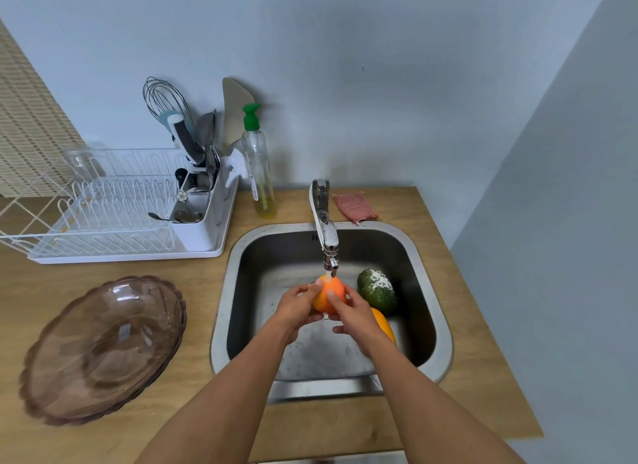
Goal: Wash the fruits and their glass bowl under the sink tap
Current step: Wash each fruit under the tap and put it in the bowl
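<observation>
Here, at centre frame, the left hand (299, 306) and right hand (355, 313) together clasp one orange fruit (328, 292) under the tap (326, 237); wet skin could slip into the sink (435, 266); one green fruit (376, 291), one yellow fruit (383, 322); one glass bowl (103, 349) lower left.
</observation>
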{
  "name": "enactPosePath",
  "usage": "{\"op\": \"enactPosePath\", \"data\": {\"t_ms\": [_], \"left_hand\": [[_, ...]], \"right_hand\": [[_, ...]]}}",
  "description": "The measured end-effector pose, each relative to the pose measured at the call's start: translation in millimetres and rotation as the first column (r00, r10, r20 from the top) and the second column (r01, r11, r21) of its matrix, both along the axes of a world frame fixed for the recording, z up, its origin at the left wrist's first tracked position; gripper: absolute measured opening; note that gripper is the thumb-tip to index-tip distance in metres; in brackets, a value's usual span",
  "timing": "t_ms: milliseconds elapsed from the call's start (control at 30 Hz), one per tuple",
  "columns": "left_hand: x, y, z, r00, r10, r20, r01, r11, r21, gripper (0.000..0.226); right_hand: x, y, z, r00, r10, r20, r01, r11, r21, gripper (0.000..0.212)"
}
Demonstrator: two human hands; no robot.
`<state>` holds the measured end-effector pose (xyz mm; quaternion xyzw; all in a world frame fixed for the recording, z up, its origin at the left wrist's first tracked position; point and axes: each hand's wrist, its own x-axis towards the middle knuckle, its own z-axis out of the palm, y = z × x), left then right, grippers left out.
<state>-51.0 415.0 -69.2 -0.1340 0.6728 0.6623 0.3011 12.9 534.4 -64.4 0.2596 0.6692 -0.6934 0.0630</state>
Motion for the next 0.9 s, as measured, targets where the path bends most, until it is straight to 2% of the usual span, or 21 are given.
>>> {"op": "enactPosePath", "data": {"t_ms": [100,167,267,367,500,667,800,900], "left_hand": [[0,-1,-2,1.000,0.006,-0.015,-0.006,1.000,-0.008,0.043],[-1,-4,-3,0.999,-0.008,-0.036,0.009,1.000,0.012,0.033],[-1,-6,2,0.998,-0.034,-0.050,0.036,0.999,0.038,0.022],[0,-2,8,0.999,-0.032,-0.023,0.034,0.995,0.094,0.037],[-4,2,6,0.995,-0.016,-0.100,0.012,0.999,-0.040,0.040],[-2,8,5,0.989,0.086,-0.119,-0.093,0.994,-0.049,0.038],[-3,1,3,0.992,0.058,-0.111,-0.062,0.998,-0.030,0.037],[-1,-4,5,0.999,-0.006,-0.044,0.006,1.000,0.011,0.039]], "right_hand": [[0,0,-2,1.000,-0.007,-0.019,0.007,1.000,0.001,0.050],[-3,2,-1,1.000,-0.028,0.014,0.029,0.999,-0.024,0.043],[-6,4,1,0.996,-0.043,0.076,0.046,0.998,-0.031,0.046],[-6,2,-3,0.992,-0.054,0.118,0.052,0.998,0.024,0.053],[-10,1,-11,0.996,-0.076,0.041,0.069,0.987,0.144,0.046],[-10,-2,-2,0.999,0.010,-0.042,-0.007,0.997,0.083,0.037],[-9,2,-2,0.999,-0.044,0.003,0.043,0.999,0.026,0.036],[-9,5,-3,0.997,-0.070,0.042,0.068,0.997,0.038,0.038]]}}
